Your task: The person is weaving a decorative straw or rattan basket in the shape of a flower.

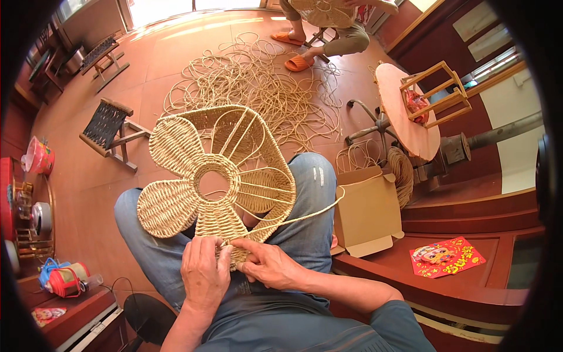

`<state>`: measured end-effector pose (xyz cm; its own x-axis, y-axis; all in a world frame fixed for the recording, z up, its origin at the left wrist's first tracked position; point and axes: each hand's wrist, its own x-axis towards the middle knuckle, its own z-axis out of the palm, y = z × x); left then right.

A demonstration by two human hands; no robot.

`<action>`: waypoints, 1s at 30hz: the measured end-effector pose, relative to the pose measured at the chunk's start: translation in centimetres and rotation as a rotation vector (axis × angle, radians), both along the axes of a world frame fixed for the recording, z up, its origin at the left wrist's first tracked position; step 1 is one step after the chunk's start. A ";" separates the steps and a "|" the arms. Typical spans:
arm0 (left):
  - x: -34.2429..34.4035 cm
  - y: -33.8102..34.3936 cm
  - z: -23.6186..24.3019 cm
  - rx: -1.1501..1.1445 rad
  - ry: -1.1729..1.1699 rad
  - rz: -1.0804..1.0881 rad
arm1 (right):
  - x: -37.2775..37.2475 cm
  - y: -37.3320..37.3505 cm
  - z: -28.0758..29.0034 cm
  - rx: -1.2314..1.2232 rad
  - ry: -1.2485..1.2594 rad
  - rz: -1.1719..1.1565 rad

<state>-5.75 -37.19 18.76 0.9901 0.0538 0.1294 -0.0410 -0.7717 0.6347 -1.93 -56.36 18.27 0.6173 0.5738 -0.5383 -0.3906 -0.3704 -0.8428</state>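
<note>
A flower-shaped panel of woven straw cord (170,205) rests over my jeans-clad knees, round a woven ring with an open middle. Some petals are densely woven, others show bare strands. Behind them is a woven rim (275,170). My left hand (204,270) is closed on the bottom petal, fingertips on its weave beside the thumb. My right hand (267,264) grips the same petal from the right, index finger pressed near the left thumb. A loose cord (316,211) runs from there out to the right. What lies under my fingertips is partly hidden.
Tangled cord (246,82) covers the floor ahead. Another person (346,41) in orange slippers sits beyond with a woven piece. Around me are folding stools (105,124), a cardboard box (366,211), a round board with wooden frame (387,105), and side cabinets holding red paper (446,255) and containers (64,278).
</note>
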 end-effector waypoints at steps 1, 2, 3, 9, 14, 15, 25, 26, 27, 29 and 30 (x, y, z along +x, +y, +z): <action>0.2 0.0 0.1 0.000 0.002 0.000 | 0.1 0.0 0.3 0.005 -0.019 -0.002; 0.5 0.0 0.2 0.010 0.014 -0.005 | 0.2 0.0 0.5 -0.002 0.001 -0.004; 0.7 0.0 0.2 0.004 0.043 -0.014 | 0.2 0.1 0.6 -0.021 0.022 0.006; 0.6 0.7 -0.2 0.041 -0.048 -0.067 | -1.4 0.5 0.3 -0.156 -0.349 -0.049; -0.4 1.0 -1.1 0.039 -0.138 -0.053 | -2.4 0.6 -0.2 -0.098 -0.602 -0.179; -0.5 1.0 -1.2 0.040 -0.149 -0.056 | -2.4 0.5 -0.2 -0.089 -0.608 -0.184; -0.4 2.2 0.0 -1.326 0.457 0.133 | -2.0 2.3 -0.4 -0.040 -0.787 -0.170; -0.4 2.8 0.0 -1.396 0.490 0.139 | -1.9 2.3 -0.3 -0.066 -0.842 -0.108; -0.3 3.5 -0.1 -1.473 0.528 0.143 | -1.9 2.5 -0.3 -0.096 -0.884 -0.057; -0.4 5.3 0.0 -1.578 0.510 0.178 | -1.7 3.1 -0.4 -0.104 -0.943 -0.034; -0.2 6.4 0.0 -1.597 0.461 0.183 | -1.7 3.4 -0.3 -0.128 -0.985 -0.015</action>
<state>-5.98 -30.82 18.75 0.8933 -0.0527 -0.4463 0.3716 0.6452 0.6675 -3.59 -52.97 17.93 0.8289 0.5355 0.1616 0.4570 -0.4817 -0.7478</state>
